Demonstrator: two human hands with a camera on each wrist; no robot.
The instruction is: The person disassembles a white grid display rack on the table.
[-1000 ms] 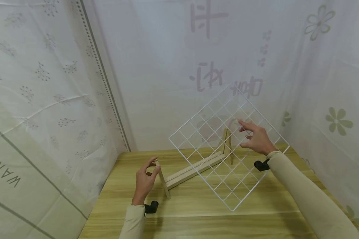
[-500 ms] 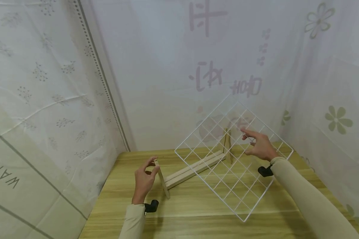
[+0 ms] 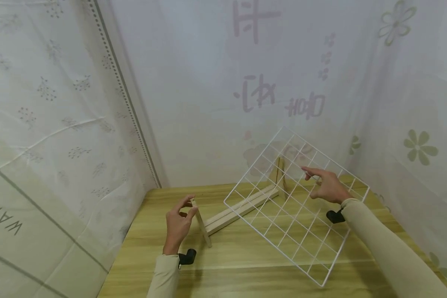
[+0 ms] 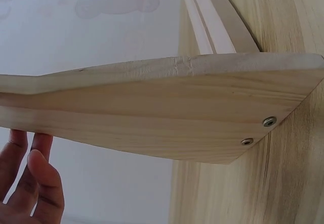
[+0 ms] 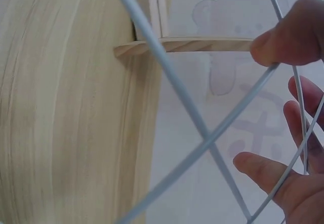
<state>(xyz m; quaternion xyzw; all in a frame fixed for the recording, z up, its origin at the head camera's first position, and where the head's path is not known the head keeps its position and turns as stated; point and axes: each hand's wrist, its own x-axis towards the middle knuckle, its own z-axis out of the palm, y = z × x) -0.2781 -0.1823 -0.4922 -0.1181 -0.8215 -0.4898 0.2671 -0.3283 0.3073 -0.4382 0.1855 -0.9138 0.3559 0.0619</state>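
A white wire grid panel (image 3: pixel 273 243) is held tilted in the air by my right hand (image 3: pixel 329 187). In the right wrist view the thumb (image 5: pixel 291 34) lies against a wire (image 5: pixel 207 142), with other fingers among the wires. A wooden stand (image 3: pixel 242 211) has two upright side pieces joined by long slats. My left hand (image 3: pixel 179 225) pinches the top of its near side piece (image 3: pixel 202 225). Two metal bolts (image 4: pixel 269 121) show on that piece in the left wrist view. The far side piece (image 3: pixel 279 171) is seen through the grid.
The stand rests on a wood-grain table (image 3: pixel 238 273). Pale printed curtains (image 3: pixel 193 103) hang behind the table and along both sides. A black camera mount (image 3: pixel 187 256) sits on the left wrist, another mount (image 3: pixel 336 216) on the right.
The grid panel has turned clockwise and moved down and to the right, along with my right hand. My left hand stays on the stand, which has hardly moved.
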